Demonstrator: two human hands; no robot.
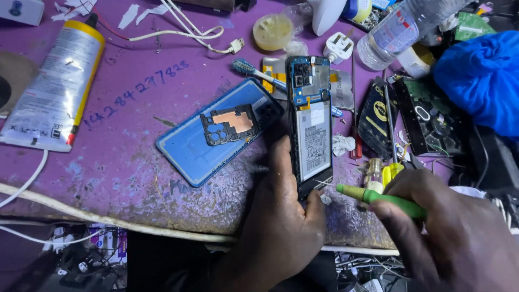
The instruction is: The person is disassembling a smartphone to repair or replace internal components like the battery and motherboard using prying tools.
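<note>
An opened phone [312, 124] with its back removed lies upright on the purple worktable [108, 162], showing the battery and circuit board. My left hand [284, 216] grips its lower end, thumb along the left side. My right hand [459, 232] holds a green-handled screwdriver [378, 196], its thin tip at the phone's lower right corner. The blue back cover [189, 146] lies to the left, with a black inner frame piece with a copper patch [230, 124] resting on it.
A large tube [54, 86] lies at left. White cables [184, 32], a white plug [338, 47], a toothbrush [254, 72], a clear bottle [400, 30], a blue cloth [481, 75] and circuit boards [432, 116] crowd the far and right sides.
</note>
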